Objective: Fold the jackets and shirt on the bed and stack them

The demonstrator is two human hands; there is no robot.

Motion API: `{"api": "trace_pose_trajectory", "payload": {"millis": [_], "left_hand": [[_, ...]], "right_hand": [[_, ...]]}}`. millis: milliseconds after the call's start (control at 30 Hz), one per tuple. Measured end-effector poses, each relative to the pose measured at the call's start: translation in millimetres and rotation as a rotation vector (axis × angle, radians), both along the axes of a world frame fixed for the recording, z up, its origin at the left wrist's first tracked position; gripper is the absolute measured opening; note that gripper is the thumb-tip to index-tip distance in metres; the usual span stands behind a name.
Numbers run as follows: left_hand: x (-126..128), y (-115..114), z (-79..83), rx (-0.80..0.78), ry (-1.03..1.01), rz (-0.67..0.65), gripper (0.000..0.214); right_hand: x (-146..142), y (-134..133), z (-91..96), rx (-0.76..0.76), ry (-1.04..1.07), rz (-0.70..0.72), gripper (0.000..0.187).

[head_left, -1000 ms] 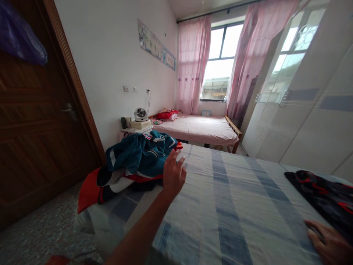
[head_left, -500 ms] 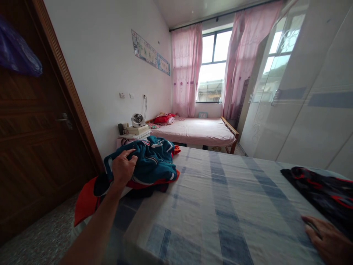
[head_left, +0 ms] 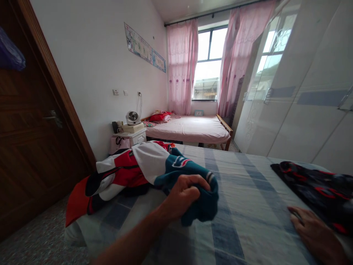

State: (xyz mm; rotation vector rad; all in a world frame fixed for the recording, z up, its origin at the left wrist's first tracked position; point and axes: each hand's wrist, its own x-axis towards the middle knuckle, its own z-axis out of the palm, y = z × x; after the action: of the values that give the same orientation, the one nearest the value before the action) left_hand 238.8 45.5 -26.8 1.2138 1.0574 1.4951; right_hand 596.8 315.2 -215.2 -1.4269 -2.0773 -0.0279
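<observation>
My left hand (head_left: 183,195) is closed on a teal and white garment (head_left: 176,173) and holds it above the blue-checked bed (head_left: 237,206). The garment trails back to a heap of red, white and black clothes (head_left: 116,176) at the bed's left corner. My right hand (head_left: 314,235) lies flat on the sheet at the lower right, fingers spread, right beside a black and red garment (head_left: 317,187) spread near the bed's right side.
A brown wooden door (head_left: 33,121) stands at the left. A white nightstand (head_left: 129,137) with a small fan sits by the wall. Behind it is a second bed with a pink sheet (head_left: 190,129). A glossy white wardrobe (head_left: 298,99) fills the right side.
My left hand reached the clothes heap, gripped the teal garment and pulled it toward me across the bed, uncovering red and white clothes beneath. My right hand stayed flat on the sheet.
</observation>
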Motion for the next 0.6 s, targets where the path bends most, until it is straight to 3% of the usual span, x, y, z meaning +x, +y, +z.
{"api": "trace_pose_trajectory", "payload": {"millis": [133, 267, 433, 600], "left_hand": [[40.3, -3.4, -0.8, -0.012, 0.055, -0.415, 0.025], [64.8, -5.6, -23.3, -0.106, 0.144, -0.722, 0.03], [72.1, -11.6, -59.5, -0.088, 0.281, -0.773, 0.033], [53.1, -33.6, -58.5, 0.052, 0.228, -0.703, 0.04]], "right_hand": [[-4.3, -7.1, 7.7, -0.073, -0.098, -0.01, 0.044], [-11.4, -16.0, 15.3, -0.086, -0.162, -0.035, 0.048], [-15.6, -26.4, 21.5, -0.078, -0.17, -0.042, 0.045], [-25.1, -27.3, 32.6, -0.123, -0.133, 0.005, 0.04]]}}
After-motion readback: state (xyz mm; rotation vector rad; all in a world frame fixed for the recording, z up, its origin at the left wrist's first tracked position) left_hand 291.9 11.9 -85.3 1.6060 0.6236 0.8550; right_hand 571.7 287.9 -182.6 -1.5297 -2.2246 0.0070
